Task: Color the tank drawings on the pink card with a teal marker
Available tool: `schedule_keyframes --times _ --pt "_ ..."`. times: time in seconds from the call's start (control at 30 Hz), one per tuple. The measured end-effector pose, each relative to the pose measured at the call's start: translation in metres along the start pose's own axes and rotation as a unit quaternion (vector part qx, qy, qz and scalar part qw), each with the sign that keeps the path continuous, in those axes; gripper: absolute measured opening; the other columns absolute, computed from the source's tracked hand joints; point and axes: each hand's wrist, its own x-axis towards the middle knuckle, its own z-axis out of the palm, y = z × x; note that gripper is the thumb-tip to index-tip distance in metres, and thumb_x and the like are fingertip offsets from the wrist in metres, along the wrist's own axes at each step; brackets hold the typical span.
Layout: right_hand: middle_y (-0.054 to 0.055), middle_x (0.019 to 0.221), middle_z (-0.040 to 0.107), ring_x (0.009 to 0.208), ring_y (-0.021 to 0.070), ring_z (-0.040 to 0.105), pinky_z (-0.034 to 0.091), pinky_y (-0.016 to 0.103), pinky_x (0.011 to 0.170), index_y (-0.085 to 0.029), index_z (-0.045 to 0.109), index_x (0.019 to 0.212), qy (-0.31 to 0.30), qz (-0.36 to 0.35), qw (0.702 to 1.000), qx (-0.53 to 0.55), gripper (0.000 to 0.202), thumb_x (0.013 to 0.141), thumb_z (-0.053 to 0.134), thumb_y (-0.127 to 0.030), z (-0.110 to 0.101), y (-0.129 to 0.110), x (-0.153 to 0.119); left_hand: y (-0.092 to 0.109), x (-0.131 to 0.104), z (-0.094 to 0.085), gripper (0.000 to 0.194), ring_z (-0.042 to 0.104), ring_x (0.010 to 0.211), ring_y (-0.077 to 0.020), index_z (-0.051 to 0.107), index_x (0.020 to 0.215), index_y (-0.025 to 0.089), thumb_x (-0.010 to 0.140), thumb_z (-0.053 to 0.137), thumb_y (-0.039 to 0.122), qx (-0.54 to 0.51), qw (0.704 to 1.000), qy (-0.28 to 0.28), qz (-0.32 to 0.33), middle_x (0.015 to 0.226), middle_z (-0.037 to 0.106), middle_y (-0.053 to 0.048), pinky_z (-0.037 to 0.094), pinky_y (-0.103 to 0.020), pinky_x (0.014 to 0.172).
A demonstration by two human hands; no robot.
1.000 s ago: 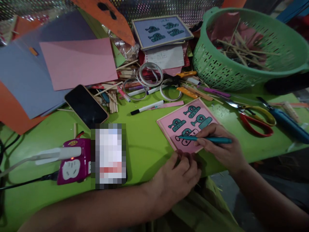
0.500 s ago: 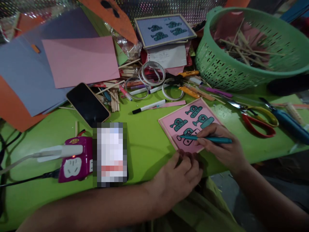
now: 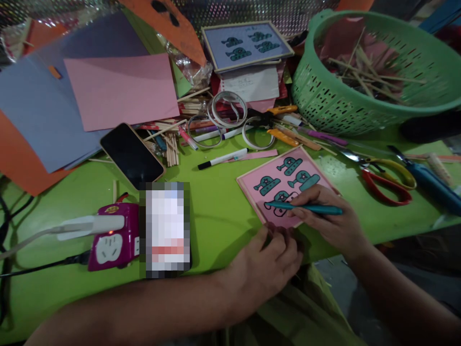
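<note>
A pink card point(image 3: 248, 185) with a thin pale wooden frame lies tilted on the green table, bearing several tank drawings in black outline, mostly coloured teal. My right hand point(image 3: 326, 216) pinches a teal marker point(image 3: 317, 208), its tip on the left end of the lowest drawing. Part of that drawing is still pink inside its outline. With fingers bent, my left hand point(image 3: 268, 264) holds the card's near edge; its fingertips are partly hidden. My right hand covers the card's right corner.
A similar framed blue card point(image 3: 248, 45) rests on papers at the back. Around are a green basket point(image 3: 324, 96) of sticks, scissors point(image 3: 387, 180), tape rolls point(image 3: 228, 108), a black-capped marker point(image 3: 222, 158), a dark phone point(image 3: 131, 156), a blurred-screen phone point(image 3: 165, 230) and a purple power strip point(image 3: 115, 235).
The teal marker's tip has shifted slightly left, and its back end has moved a little left and down with my right hand. My left hand and the card stay in place.
</note>
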Motion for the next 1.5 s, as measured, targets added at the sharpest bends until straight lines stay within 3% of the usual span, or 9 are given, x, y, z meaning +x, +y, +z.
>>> schedule_keyframes --times 0.2,0.77,0.97,1.27,1.5 --pt "0.001 0.073 0.072 0.062 0.0168 0.07 0.056 0.027 0.053 -0.026 0.071 0.083 0.014 -0.024 1.0 -0.006 0.017 0.089 0.08 -0.04 0.0001 0.0001 -0.0002 0.0013 -0.0001 -0.0021 0.038 0.059 0.124 -0.021 0.065 0.14 0.025 0.107 0.047 0.025 0.009 1.0 -0.022 0.006 0.145 0.063 -0.005 0.041 -0.044 0.111" --pt "0.002 0.075 0.073 0.063 0.0195 0.072 0.058 0.03 0.054 -0.026 0.073 0.085 -0.001 0.004 1.0 0.017 0.021 0.086 0.082 -0.044 -0.001 0.002 -0.0011 0.0005 0.0006 -0.002 0.035 0.059 0.122 -0.0205 0.069 0.136 0.026 0.107 0.049 0.024 -0.007 1.0 -0.007 0.0 0.14 0.067 -0.002 0.039 -0.043 0.111" --pt "0.002 0.074 0.074 0.064 0.0176 0.071 0.058 0.028 0.054 -0.026 0.072 0.082 0.003 -0.016 1.0 0.011 0.023 0.088 0.08 -0.047 0.0005 -0.0002 -0.0002 0.0025 0.0 -0.0012 0.038 0.058 0.125 -0.0211 0.064 0.141 0.025 0.108 0.046 0.024 0.002 1.0 -0.026 0.007 0.146 0.062 -0.005 0.04 -0.044 0.11" --pt "0.002 0.074 0.073 0.065 0.0193 0.071 0.057 0.03 0.055 -0.026 0.071 0.083 -0.009 0.014 1.0 0.0 0.023 0.086 0.082 -0.046 -0.0014 -0.0007 -0.0007 0.0016 -0.0006 -0.001 0.039 0.056 0.127 -0.022 0.061 0.144 0.025 0.108 0.046 0.026 0.007 0.999 -0.046 0.021 0.149 0.059 -0.007 0.04 -0.045 0.11" --pt "0.001 0.074 0.073 0.062 0.0179 0.071 0.056 0.028 0.052 -0.028 0.072 0.087 -0.006 -0.001 1.0 0.016 0.018 0.087 0.083 -0.042 -0.0004 0.003 -0.0013 0.0028 -0.0006 -0.0007 0.039 0.057 0.124 -0.0216 0.063 0.143 0.024 0.107 0.047 0.024 0.005 1.0 -0.02 0.008 0.147 0.061 -0.006 0.039 -0.045 0.111"
